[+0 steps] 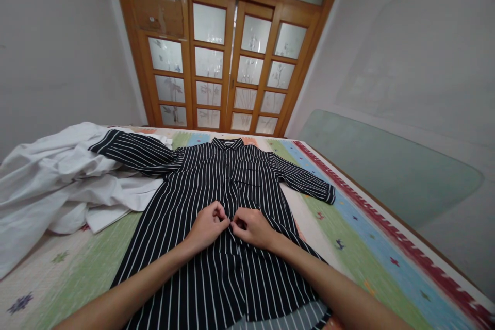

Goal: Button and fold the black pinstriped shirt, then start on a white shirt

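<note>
A black shirt with white stripes (185,185) lies spread on its back, collar at the far end and sleeves out to both sides. My left hand (209,223) pinches the front placket around the middle of the shirt. Close against it, my right hand (251,226) pinches the other side of the placket, thumb and forefinger together. The fingertips of both hands nearly meet, and any button between them is hidden. Below my hands the front edges hang slightly apart toward the hem, where the paler inner side of the cloth shows at the lower right.
A heap of white cloth (69,180) lies at the left, partly under the striped sleeve. Beneath everything is a colourful patterned bed cover (348,232). A pale green panel (386,165) runs along the right wall. Wooden glass-paned doors (228,62) stand beyond the far edge.
</note>
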`<move>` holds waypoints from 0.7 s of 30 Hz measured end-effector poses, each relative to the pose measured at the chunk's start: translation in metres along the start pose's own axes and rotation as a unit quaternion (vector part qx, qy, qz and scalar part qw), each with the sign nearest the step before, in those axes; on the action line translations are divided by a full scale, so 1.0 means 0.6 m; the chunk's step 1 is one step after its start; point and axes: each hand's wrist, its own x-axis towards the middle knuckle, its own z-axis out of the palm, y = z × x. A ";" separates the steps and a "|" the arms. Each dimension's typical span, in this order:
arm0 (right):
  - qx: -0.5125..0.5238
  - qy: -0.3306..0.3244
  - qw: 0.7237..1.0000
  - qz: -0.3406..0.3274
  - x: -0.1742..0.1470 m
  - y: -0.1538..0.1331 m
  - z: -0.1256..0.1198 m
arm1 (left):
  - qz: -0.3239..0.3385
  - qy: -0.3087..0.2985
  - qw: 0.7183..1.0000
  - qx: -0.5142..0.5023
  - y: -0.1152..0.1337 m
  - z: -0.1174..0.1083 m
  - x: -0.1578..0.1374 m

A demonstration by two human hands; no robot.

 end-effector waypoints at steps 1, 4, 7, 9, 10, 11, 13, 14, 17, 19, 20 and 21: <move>-0.006 -0.006 1.000 0.003 0.000 -0.001 0.000 | 0.009 -0.007 1.000 0.026 0.004 -0.001 -0.001; -0.014 -0.018 1.000 0.009 0.001 -0.003 -0.001 | 0.023 -0.021 0.996 0.087 0.016 -0.005 -0.005; -0.019 -0.026 0.999 0.002 0.003 -0.005 0.000 | 0.028 -0.044 0.992 0.119 0.028 -0.013 -0.019; -0.025 -0.033 0.999 0.005 0.005 -0.006 -0.001 | 0.030 -0.084 0.986 0.139 0.036 -0.018 -0.037; -0.026 -0.038 0.999 0.010 0.006 -0.007 -0.003 | 0.032 -0.111 0.982 0.152 0.040 -0.021 -0.048; -0.025 -0.045 0.999 0.014 0.008 -0.007 -0.006 | 0.036 -0.138 0.975 0.168 0.044 -0.024 -0.061; -0.021 -0.071 0.997 0.016 0.012 -0.009 -0.018 | 0.054 -0.179 0.961 0.201 0.052 -0.029 -0.085; -0.017 -0.089 0.996 0.012 0.013 -0.011 -0.026 | 0.065 -0.192 0.955 0.215 0.055 -0.030 -0.096; -0.004 -0.131 0.991 0.002 0.014 -0.020 -0.053 | 0.094 -0.218 0.944 0.230 0.057 -0.035 -0.118; 0.003 -0.136 0.991 0.009 0.008 -0.029 -0.067 | 0.109 -0.243 0.937 0.228 0.054 -0.037 -0.124; 0.005 -0.134 0.991 0.016 0.003 -0.035 -0.073 | 0.116 -0.253 0.933 0.228 0.052 -0.038 -0.125; 0.007 -0.133 0.991 0.019 -0.005 -0.041 -0.077 | 0.122 -0.258 0.931 0.229 0.050 -0.039 -0.125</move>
